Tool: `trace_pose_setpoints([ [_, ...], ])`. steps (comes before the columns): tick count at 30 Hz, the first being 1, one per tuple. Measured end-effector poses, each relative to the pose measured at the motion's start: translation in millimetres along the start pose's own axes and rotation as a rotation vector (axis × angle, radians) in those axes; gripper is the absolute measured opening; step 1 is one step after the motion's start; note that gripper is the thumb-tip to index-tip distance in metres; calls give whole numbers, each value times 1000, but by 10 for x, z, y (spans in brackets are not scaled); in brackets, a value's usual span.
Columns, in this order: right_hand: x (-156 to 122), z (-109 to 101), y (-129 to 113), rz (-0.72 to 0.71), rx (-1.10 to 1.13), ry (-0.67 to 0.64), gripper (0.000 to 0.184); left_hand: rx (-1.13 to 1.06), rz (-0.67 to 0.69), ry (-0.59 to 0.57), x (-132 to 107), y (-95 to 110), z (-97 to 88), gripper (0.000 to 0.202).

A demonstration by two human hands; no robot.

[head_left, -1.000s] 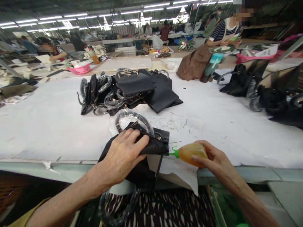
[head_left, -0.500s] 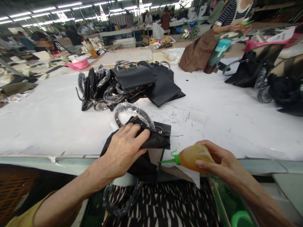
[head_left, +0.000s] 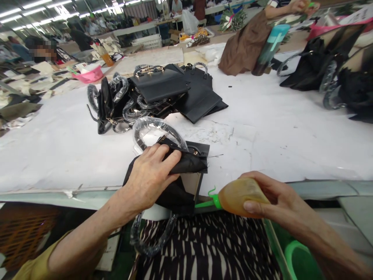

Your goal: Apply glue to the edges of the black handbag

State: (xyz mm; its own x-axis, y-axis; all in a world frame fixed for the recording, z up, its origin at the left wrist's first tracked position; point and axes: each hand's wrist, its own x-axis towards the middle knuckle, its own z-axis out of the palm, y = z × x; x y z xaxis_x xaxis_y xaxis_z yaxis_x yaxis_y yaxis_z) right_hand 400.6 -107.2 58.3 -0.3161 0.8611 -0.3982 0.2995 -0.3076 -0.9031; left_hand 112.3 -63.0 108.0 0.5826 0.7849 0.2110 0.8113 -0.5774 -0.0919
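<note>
My left hand [head_left: 154, 171] is closed over the folded black lining of a black handbag [head_left: 175, 194] at the table's front edge. One plastic-wrapped handle [head_left: 160, 122] arches up beyond my fingers; another wrapped handle [head_left: 153, 249] hangs down over the patterned cloth on my lap. In my right hand [head_left: 271, 196] is a squeeze bottle [head_left: 241, 196] of amber liquid, lying nearly level. Its green nozzle points left, and the tip is at the bag's open lower edge beside a beige inner panel [head_left: 190, 182]. Whether liquid comes out cannot be seen.
Several black handbags [head_left: 160, 87] lie piled at the middle of the white-covered table [head_left: 276, 144]. More black bags [head_left: 317, 62] sit at the right. A teal-lidded bottle [head_left: 271, 48] stands beside brown cloth [head_left: 244, 50]. A pink basin [head_left: 90, 74] is far left; a co-worker's hands show at top right.
The pale sheet under the nozzle is gone from view. My right hand has brought the nozzle tip down to the bag's lower edge. The view has tilted downward slightly.
</note>
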Motion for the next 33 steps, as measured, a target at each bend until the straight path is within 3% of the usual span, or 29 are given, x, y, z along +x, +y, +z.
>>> trace_pose_setpoints([
  [7, -116, 34, -6, 13, 46, 61, 27, 29, -1, 0, 21, -4, 9, 30],
  [13, -277, 124, 115, 178, 102, 203, 40, 40, -4, 15, 16, 2, 3, 26],
  [19, -354, 251, 157, 216, 159, 335, 35, 26, 5, 31, 20, -10, 16, 26],
  [33, -464, 379, 204, 260, 204, 326, 34, 36, 7, 26, 15, -6, 21, 28],
])
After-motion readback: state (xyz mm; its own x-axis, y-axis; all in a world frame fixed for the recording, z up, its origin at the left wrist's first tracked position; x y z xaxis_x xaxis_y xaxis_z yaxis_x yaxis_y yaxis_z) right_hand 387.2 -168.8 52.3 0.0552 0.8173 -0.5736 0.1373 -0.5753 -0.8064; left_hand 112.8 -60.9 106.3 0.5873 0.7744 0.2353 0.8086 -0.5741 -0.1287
